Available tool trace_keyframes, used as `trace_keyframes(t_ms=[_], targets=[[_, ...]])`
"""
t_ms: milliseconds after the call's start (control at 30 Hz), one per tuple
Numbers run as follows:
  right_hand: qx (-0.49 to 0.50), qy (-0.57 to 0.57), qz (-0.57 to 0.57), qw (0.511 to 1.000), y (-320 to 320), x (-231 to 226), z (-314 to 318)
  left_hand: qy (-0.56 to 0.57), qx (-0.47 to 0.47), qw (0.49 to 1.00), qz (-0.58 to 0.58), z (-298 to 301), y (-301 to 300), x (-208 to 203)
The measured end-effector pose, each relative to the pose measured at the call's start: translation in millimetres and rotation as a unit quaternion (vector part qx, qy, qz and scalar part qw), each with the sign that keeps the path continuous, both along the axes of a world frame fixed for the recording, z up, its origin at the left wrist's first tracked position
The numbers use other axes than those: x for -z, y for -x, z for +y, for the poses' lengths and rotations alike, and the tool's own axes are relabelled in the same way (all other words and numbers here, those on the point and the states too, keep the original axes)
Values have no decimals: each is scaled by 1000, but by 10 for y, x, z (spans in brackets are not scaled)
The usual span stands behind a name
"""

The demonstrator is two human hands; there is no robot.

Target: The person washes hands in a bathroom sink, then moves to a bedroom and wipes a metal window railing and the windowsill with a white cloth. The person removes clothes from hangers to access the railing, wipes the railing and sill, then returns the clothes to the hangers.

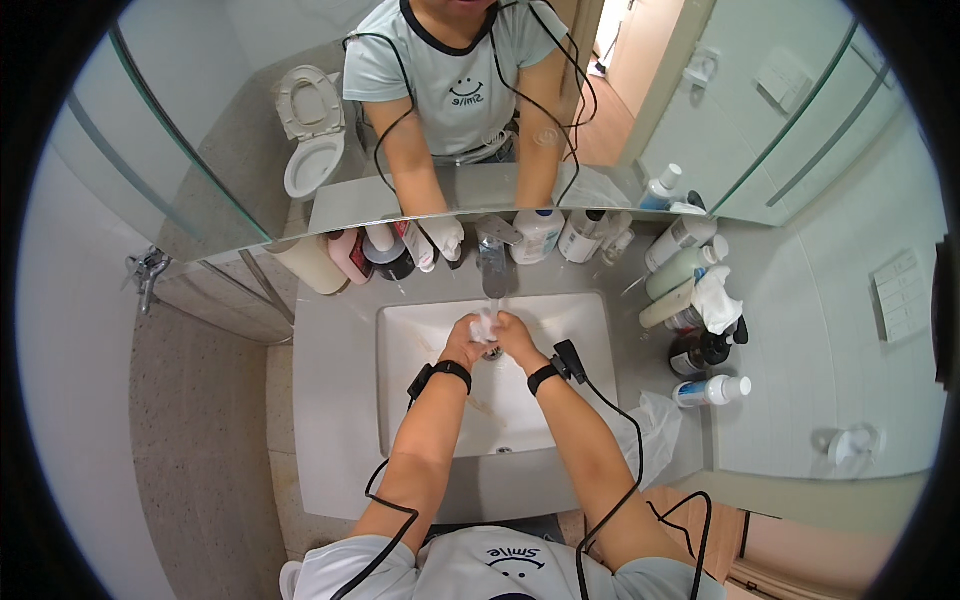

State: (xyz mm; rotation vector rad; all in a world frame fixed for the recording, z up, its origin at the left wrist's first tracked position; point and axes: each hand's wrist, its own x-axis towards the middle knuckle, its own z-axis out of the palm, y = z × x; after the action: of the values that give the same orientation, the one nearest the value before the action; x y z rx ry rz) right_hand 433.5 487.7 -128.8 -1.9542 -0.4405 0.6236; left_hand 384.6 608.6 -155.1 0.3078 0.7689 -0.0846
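While a shower tap (148, 278) juts out at nine o'clock, a grey worktop (335, 400) surrounds a white basin (510, 410) mid-view, with a faucet (492, 262) at the basin's twelve and bottles (680, 285) at three. Both forearms (425, 440) point from six toward twelve; the left hand (465, 343) meets the right hand (515, 340) below the faucet, a whitish blur (483, 330) between them. Whether either grip is closed on it, I cannot tell.
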Motion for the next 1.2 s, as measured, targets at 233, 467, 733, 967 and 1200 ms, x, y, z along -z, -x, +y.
trace_keyframes(t_ms=[233, 467, 733, 967, 1200], targets=[[-21, 136, -387, 912, 86, -406, -250, 72, 37, 994, -70, -275, -143, 26], [66, 10, -340, 938, -155, -832, -351, 47, 47, 994, -82, -83, -110, 292], [67, -36, -574, 816, -229, -1600, -70, 2, 50, 998, -33, -234, -203, -188], [-62, -6, -527, 847, -300, -1437, -31, -76, 62, 995, 11, -195, -107, -525], [164, 2, -378, 911, 527, -641, -215, -308, 166, 934, 78, -288, 176, -339]])
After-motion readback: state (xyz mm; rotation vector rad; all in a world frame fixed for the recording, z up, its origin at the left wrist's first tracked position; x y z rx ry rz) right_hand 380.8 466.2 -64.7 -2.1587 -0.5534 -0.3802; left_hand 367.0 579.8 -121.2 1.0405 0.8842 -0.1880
